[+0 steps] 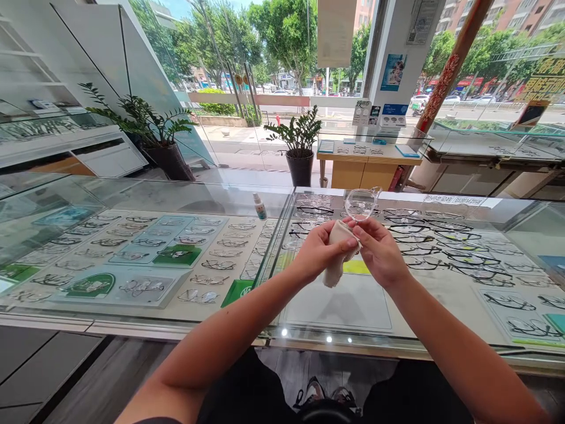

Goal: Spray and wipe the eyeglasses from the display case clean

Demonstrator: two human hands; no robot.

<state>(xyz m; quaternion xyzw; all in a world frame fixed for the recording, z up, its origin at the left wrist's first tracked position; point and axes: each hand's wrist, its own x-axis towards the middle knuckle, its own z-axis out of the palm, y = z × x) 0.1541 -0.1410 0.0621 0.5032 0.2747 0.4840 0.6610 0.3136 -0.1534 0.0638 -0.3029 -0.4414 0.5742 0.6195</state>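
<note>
Above the glass counter, my left hand (pixel 322 247) is closed around a pale cleaning cloth (pixel 333 274), whose loose end hangs below the fingers. A pair of clear-framed eyeglasses (pixel 361 205) stands up from between my two hands, one round lens pointing away from me. My right hand (pixel 383 253) pinches the glasses close to the cloth. The fingertips of both hands nearly meet there, and the other lens is hidden by the cloth and fingers. A small white spray bottle (pixel 259 207) stands upright on the counter, left of my hands.
Under the glass top of the display counter (pixel 335 312) lie rows of eyeglasses (pixel 441 241). Beyond the counter stand two potted plants, one in a dark pot (pixel 300 169), and a wooden display cabinet (pixel 368 171). Large windows face a street.
</note>
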